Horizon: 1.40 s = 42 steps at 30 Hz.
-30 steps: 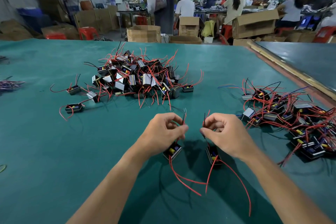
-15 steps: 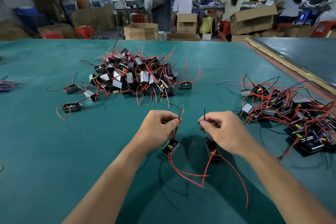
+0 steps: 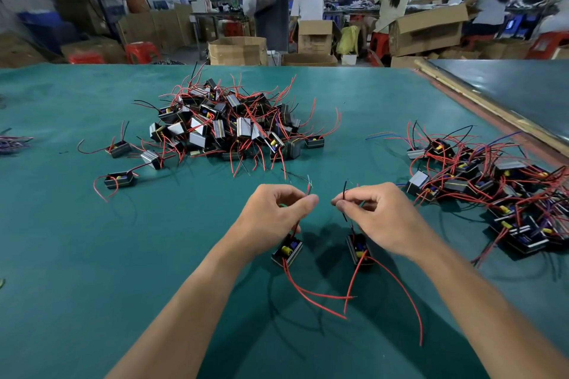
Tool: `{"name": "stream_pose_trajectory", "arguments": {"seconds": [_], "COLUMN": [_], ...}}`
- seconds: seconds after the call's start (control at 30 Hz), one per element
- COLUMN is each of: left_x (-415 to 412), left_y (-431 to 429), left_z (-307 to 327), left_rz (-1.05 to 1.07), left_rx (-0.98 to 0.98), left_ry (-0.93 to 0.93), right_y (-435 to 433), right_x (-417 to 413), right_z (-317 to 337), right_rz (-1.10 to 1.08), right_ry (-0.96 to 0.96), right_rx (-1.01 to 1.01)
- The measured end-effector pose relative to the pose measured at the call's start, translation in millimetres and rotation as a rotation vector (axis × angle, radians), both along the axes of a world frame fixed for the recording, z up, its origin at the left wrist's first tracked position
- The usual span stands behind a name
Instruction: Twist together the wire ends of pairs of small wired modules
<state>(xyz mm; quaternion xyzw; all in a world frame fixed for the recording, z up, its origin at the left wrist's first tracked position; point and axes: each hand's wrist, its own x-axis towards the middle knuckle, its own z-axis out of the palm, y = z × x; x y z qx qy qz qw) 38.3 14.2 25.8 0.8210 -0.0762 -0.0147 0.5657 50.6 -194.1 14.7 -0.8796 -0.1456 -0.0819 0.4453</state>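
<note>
Leads: red leads [image 3: 323, 295] trail loose on the table [image 3: 92, 255], farthest to the near side of the pile [image 3: 228, 129].
Left module [image 3: 287, 252]: near side of the pile, tilted, below the left hand; resting or hanging, cannot tell.
Right module [image 3: 358, 251]: just right of it, apart, equally well short of the pile.
Left hand [image 3: 271, 218]: thumb and forefinger pressed together, pinching a red wire [image 3: 309, 186]; the bared tip stands up toward the pile. Other fingers curled.
Right hand [image 3: 378, 215]: same pinch on a black wire [image 3: 345, 191], tip upright.
Gap: the two tips are near but not touching.
Step, as judged: ends presented, twist not yet begun.
Next move calls for: bringing the bared tips side by side, then rolling them together between the fingertips while both modules stay slack.
Strays [image 3: 119, 180]: single modules left of the pile.
Heap [image 3: 492, 191]: tangled modules well right of the pile; probably finished pairs.
Beyond the pile: cartons [image 3: 237, 51], seated workers.
</note>
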Motion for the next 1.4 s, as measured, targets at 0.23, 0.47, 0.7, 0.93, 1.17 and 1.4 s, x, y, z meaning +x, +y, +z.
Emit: {"name": "stream_pose_trajectory", "arguments": {"seconds": [0.23,0.47,0.7,0.93,1.17,1.4], "left_x": [1,-1,3,2,-3,-7], "left_y": [1,1,0,0,-3,-9], "left_z": [-1,1,-3,-4,-2,-1], "left_rz": [0.054,0.046,0.055,0.057,0.160,0.092], "left_rx": [0.024,-0.109,0.056,0.062,0.240,0.092], "left_ry": [-0.025,-0.018,-0.074,-0.090,-0.310,-0.245], "right_y": [-2,0,4,5,6,10], "right_x": [0,-2,-5,-8,-9,-13], "right_z": [1,5,15,17,17,17], "right_rz": [-0.020,-0.015,-0.024,0.005,0.010,0.092], "right_ry": [0.000,0.147,0.305,0.437,0.395,0.326], "right_rx": [-0.030,0.048,0.273,0.395,0.353,0.281]}}
